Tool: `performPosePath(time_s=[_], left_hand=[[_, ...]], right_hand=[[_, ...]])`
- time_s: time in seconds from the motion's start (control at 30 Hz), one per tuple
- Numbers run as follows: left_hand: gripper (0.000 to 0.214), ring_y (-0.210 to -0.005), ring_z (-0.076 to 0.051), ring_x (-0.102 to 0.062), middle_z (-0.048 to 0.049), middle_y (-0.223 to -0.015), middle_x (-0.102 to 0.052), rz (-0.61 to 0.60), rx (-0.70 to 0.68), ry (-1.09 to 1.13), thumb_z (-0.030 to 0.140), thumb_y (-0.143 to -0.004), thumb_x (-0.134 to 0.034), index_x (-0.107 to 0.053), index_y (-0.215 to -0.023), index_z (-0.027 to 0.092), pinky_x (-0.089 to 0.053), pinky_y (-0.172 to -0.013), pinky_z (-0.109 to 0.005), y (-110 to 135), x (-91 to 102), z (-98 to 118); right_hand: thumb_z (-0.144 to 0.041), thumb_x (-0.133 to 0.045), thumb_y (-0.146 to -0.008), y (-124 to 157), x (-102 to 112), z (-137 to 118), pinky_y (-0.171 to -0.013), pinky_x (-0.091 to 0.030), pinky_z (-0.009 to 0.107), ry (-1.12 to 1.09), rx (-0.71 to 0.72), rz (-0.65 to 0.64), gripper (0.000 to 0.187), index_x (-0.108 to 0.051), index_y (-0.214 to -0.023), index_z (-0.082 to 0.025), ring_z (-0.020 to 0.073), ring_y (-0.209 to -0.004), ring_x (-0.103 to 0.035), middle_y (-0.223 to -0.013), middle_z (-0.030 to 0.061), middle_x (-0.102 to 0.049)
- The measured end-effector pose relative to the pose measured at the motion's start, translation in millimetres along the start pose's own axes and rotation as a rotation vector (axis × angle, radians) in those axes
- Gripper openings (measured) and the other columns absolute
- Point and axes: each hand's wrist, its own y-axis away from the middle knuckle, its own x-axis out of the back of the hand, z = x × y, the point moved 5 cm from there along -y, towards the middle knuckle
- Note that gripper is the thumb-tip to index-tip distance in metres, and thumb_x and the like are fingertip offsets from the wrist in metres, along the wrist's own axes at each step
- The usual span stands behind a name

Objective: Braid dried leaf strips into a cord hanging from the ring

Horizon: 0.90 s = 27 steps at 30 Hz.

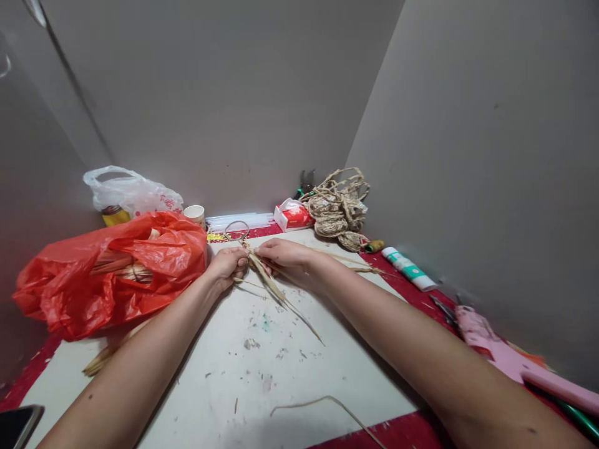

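Note:
My left hand [229, 262] and my right hand [285, 255] meet at the far middle of the white board [262, 368]. Both are closed on a bundle of dry straw strips [276, 290] tied to a small metal ring [236, 231]. The ring pokes out just beyond my fingers. Loose ends of the strips trail toward me and off to the right over the board.
A red plastic bag [112, 271] with straw in it lies at the left. Behind it sit a white bag [131, 193] and a paper cup [195, 214]. A coil of braided straw rope [339, 209], a tissue pack [293, 216], a glue tube [408, 268] and a pink glue gun [496, 346] line the right.

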Motion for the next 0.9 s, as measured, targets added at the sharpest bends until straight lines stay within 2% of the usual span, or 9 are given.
performPosePath(time_s=[0.1, 0.2, 0.3, 0.37, 0.53, 0.67, 0.8, 0.9], left_hand=[[0.011, -0.030, -0.001, -0.019, 0.0091, -0.040, -0.032, 0.013, 0.003, -0.005, 0.013, -0.069, -0.056, -0.046, -0.064, 0.015, -0.010, -0.034, -0.015, 0.3, 0.3, -0.4], [0.012, -0.030, -0.001, -0.019, 0.0090, -0.040, -0.032, 0.022, -0.001, -0.008, 0.013, -0.069, -0.056, -0.046, -0.063, 0.015, -0.010, -0.034, -0.016, 1.3, -0.3, 0.3], [0.014, -0.030, 0.000, -0.018, 0.0089, -0.040, -0.033, 0.025, 0.000, -0.009, 0.015, -0.069, -0.058, -0.046, -0.062, 0.015, -0.009, -0.034, -0.016, 2.4, -0.6, 0.4], [0.014, -0.029, -0.001, -0.020, 0.0088, -0.040, -0.034, 0.028, -0.006, -0.026, 0.017, -0.069, -0.060, -0.047, -0.064, 0.015, -0.009, -0.034, -0.016, 2.7, -0.1, 0.5], [0.014, -0.029, -0.001, -0.021, 0.0077, -0.039, -0.037, 0.050, -0.064, -0.123, 0.018, -0.068, -0.062, -0.050, -0.062, 0.014, -0.008, -0.034, -0.018, 1.5, 3.3, 2.5], [0.012, -0.029, -0.001, -0.022, 0.0060, -0.040, -0.042, 0.075, -0.078, -0.185, 0.019, -0.068, -0.062, -0.053, -0.061, 0.013, -0.009, -0.034, -0.019, 0.0, 5.4, 3.1], [0.010, -0.030, -0.001, -0.023, 0.0017, -0.047, -0.054, 0.068, -0.083, -0.210, 0.019, -0.066, -0.061, -0.055, -0.062, 0.012, -0.010, -0.034, -0.020, 0.5, 3.8, 2.8], [0.007, -0.030, -0.001, -0.026, 0.0002, -0.050, -0.058, 0.114, -0.120, -0.263, 0.017, -0.064, -0.059, -0.055, -0.060, 0.013, -0.012, -0.035, -0.020, 3.1, 2.3, 3.5]], right_hand=[[-0.028, -0.044, -0.088, -5.7, -5.0, 5.1, -0.042, -0.039, 0.019, -0.151, -0.056, -0.118, 0.023, -0.054, -0.073, -0.014, 0.0094, -0.045, -0.051, -0.057, 0.0023, -0.059], [-0.025, -0.045, -0.087, -9.0, -5.1, 7.9, -0.040, -0.038, 0.019, -0.205, -0.072, -0.126, 0.020, -0.055, -0.075, -0.013, 0.0088, -0.043, -0.050, -0.056, 0.0019, -0.059], [-0.024, -0.047, -0.086, -9.0, -1.5, 8.1, -0.034, -0.028, 0.017, -0.143, -0.031, -0.057, 0.023, -0.052, -0.067, -0.014, 0.0050, -0.034, -0.035, -0.046, -0.0037, -0.048], [-0.026, -0.048, -0.086, -7.6, -0.3, 8.2, -0.034, -0.025, 0.017, -0.105, -0.006, -0.025, 0.024, -0.051, -0.065, -0.015, 0.0047, -0.033, -0.032, -0.043, -0.0053, -0.043], [-0.028, -0.050, -0.083, -8.0, 4.3, 7.8, -0.039, -0.025, 0.019, 0.037, 0.067, 0.115, 0.026, -0.049, -0.061, -0.015, 0.0061, -0.037, -0.036, -0.045, -0.0031, -0.046], [-0.019, -0.049, -0.077, -11.0, 8.9, 1.1, -0.044, -0.025, 0.020, 0.276, 0.153, 0.263, 0.024, -0.046, -0.054, -0.015, 0.0061, -0.042, -0.034, -0.045, -0.0046, -0.042], [-0.019, -0.049, -0.075, -10.5, 10.5, -4.5, -0.049, -0.025, 0.022, 0.523, 0.194, 0.388, 0.022, -0.051, -0.054, -0.014, 0.0082, -0.049, -0.037, -0.049, -0.0029, -0.046], [-0.021, -0.048, -0.074, -9.4, 7.9, -2.1, -0.049, -0.025, 0.022, 0.538, 0.172, 0.422, 0.020, -0.055, -0.056, -0.014, 0.0089, -0.051, -0.040, -0.051, -0.0012, -0.051]])
